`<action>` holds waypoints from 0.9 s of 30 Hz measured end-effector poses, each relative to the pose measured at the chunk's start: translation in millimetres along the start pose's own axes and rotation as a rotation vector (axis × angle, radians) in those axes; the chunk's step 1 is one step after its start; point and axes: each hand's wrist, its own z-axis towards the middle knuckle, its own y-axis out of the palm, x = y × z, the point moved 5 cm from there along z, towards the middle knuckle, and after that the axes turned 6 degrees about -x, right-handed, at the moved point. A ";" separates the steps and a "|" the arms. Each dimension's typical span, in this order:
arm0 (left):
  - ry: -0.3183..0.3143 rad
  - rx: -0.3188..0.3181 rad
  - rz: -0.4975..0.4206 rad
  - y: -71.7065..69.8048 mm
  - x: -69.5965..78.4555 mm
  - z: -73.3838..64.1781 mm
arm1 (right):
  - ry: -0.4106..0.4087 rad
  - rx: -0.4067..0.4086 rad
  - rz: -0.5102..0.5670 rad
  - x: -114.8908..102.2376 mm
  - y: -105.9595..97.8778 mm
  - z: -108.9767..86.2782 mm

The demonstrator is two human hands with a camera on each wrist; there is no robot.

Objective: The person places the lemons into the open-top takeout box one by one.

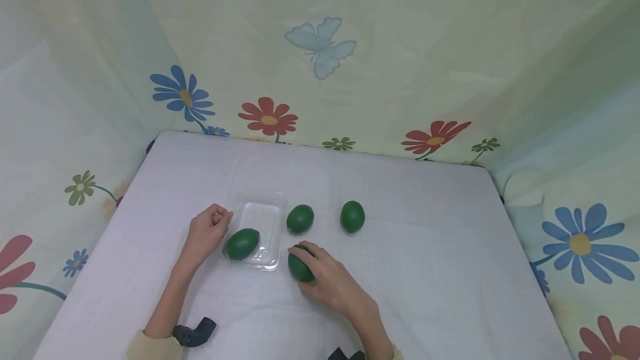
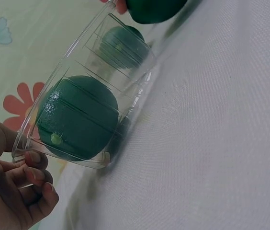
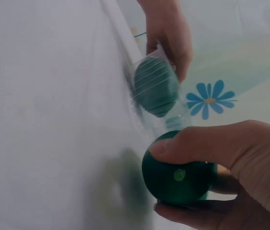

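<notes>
A clear plastic container (image 1: 270,246) lies on the table with one green lime (image 1: 243,244) in its near left part. My left hand (image 1: 207,232) pinches the container's left rim between thumb and fingers; in the left wrist view the ribbed wall (image 2: 77,62) stands in front of the lime. Just right of the container, my right hand (image 1: 332,282) grips another lime (image 1: 299,266), the thumb over its side and the fingers around it. In the right wrist view this held lime (image 3: 178,172) shows its pale green stem spot.
Two more limes lie on the white-covered table (image 1: 425,271): one lime (image 1: 300,219) close to the container's right side, the other lime (image 1: 352,216) farther right. A flower-printed curtain (image 1: 390,71) hangs behind the table and along both sides.
</notes>
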 end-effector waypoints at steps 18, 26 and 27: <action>0.003 -0.002 -0.016 4.5 2.0 4.6 | -0.100 0.027 0.129 -30.0 -38.4 31.1; -0.014 0.004 -0.015 -0.4 -1.3 0.7 | -0.147 0.028 0.004 -35.3 -22.3 61.9; -0.013 0.005 -0.016 -0.9 -1.4 0.7 | -0.148 0.028 -0.013 -35.9 -21.0 64.9</action>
